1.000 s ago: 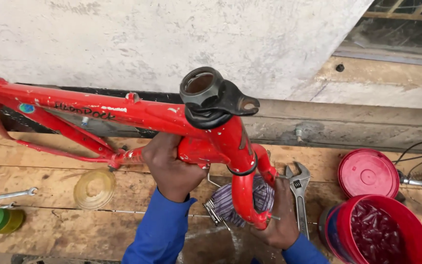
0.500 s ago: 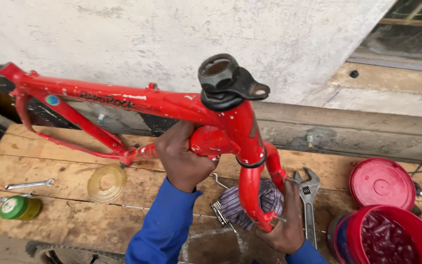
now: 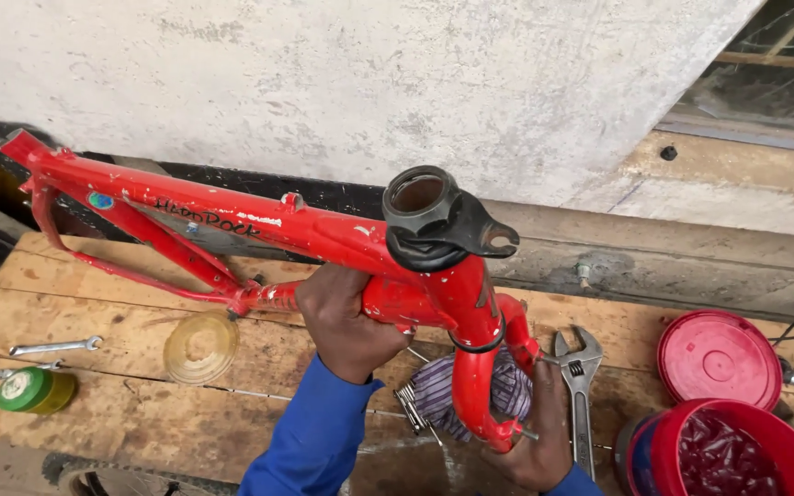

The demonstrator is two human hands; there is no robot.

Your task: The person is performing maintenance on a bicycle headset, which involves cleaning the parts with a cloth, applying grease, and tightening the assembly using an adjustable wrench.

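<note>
Wooden counter planks run under your red bicycle frame at frame centre, your left hand clenched around its tube and your right hand gripping the lower fork end.

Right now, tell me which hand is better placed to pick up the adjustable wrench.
Right. The right hand, gripping the red fork's lower end, sits directly beside the adjustable wrench. The left hand holds the red bike frame, farther away.

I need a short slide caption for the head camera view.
Left hand grips a red metal bicycle frame while right hand steadies its fork over a wooden workbench.
</note>
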